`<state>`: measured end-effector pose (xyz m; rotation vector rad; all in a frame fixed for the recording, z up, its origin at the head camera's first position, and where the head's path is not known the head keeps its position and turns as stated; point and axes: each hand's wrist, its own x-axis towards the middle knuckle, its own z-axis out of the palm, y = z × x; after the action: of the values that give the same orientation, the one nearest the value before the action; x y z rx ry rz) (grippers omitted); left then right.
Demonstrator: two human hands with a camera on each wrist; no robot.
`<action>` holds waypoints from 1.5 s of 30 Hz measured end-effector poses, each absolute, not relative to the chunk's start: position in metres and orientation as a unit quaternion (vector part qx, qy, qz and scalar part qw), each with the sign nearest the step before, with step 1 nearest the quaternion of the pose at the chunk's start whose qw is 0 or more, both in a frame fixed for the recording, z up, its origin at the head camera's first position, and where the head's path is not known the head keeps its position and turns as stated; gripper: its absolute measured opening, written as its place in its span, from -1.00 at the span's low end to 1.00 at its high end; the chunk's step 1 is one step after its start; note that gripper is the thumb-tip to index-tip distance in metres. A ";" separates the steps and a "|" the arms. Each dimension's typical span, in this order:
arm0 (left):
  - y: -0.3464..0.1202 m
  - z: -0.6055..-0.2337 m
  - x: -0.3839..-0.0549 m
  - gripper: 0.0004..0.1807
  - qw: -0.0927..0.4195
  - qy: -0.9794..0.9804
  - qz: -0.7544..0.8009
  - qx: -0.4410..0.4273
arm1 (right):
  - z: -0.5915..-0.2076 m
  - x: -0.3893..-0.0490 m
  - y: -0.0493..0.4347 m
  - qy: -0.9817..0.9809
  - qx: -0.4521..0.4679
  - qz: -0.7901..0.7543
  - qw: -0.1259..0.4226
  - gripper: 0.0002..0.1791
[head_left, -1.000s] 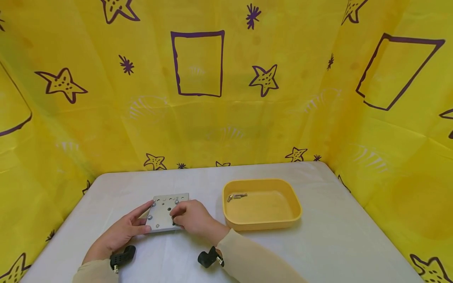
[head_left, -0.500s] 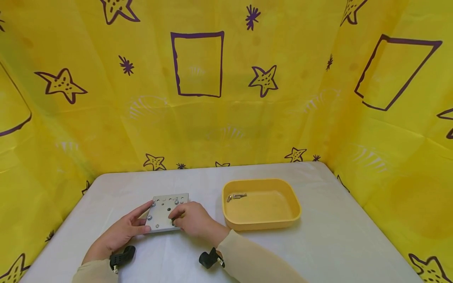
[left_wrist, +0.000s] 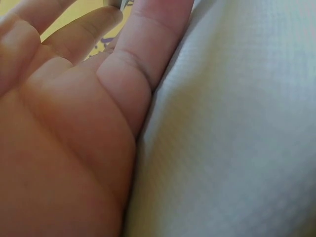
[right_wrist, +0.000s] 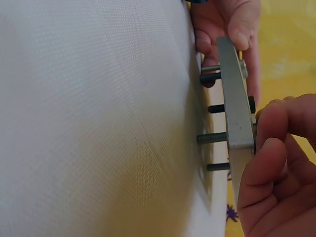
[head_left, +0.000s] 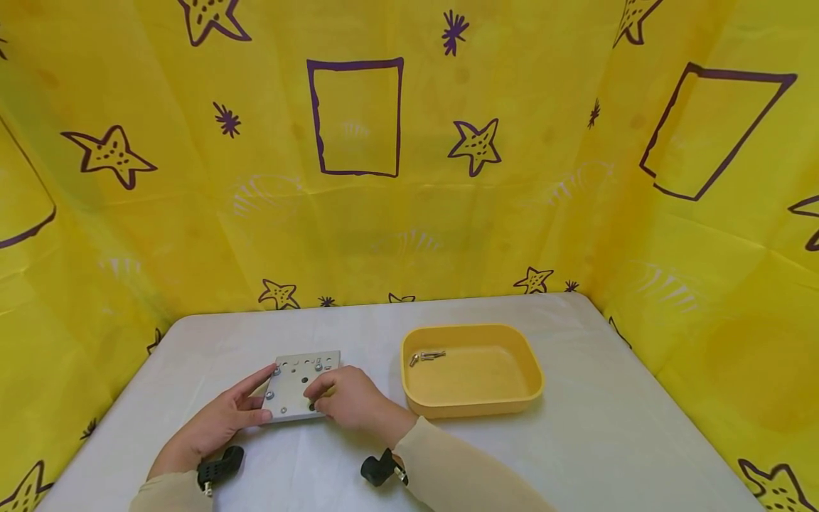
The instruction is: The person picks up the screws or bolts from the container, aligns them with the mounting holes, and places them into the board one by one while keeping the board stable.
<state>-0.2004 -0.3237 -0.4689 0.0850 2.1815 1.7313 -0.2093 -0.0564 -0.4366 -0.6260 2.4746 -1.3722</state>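
A grey metal plate (head_left: 293,386) with holes and several screws in it is at the left of the table in the head view. My left hand (head_left: 220,412) grips its left edge, thumb at the near corner and index finger along the far corner. My right hand (head_left: 353,398) pinches a black screw (head_left: 311,407) at the plate's near right part, thumb and index finger together; the fingertips partly hide it. In the right wrist view, threaded shanks (right_wrist: 212,138) stick out of the plate's underside towards the tablecloth. The left wrist view shows mostly the palm (left_wrist: 74,133).
Right of the plate stands a yellow tray (head_left: 473,410), with several small screws (head_left: 427,356) at its left end. A white cloth (head_left: 608,427) covers the table. Yellow patterned curtains (head_left: 358,235) close off the back and sides.
My right fingers have shifted slightly left on the black screw, and less of it shows. My left hand and the plate have stayed nearly still.
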 end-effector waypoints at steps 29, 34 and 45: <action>-0.322 -0.466 -0.197 0.03 0.167 0.781 0.601 0.033 | -0.418 -0.241 0.098 0.728 -0.090 -0.679 0.031 -0.37; -0.322 -0.466 -0.198 0.03 0.166 0.783 0.598 0.031 | -0.435 -0.248 0.098 0.814 -0.118 -0.557 0.112 -0.22; -0.324 -0.471 -0.200 0.04 0.161 0.776 0.608 0.046 | -0.445 -0.250 0.094 0.876 -0.172 -0.426 0.146 -0.31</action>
<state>-0.2005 -0.3244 -0.4711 0.1307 2.2166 1.7352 -0.2498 0.0937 -0.4450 -0.4951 2.5223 -1.2271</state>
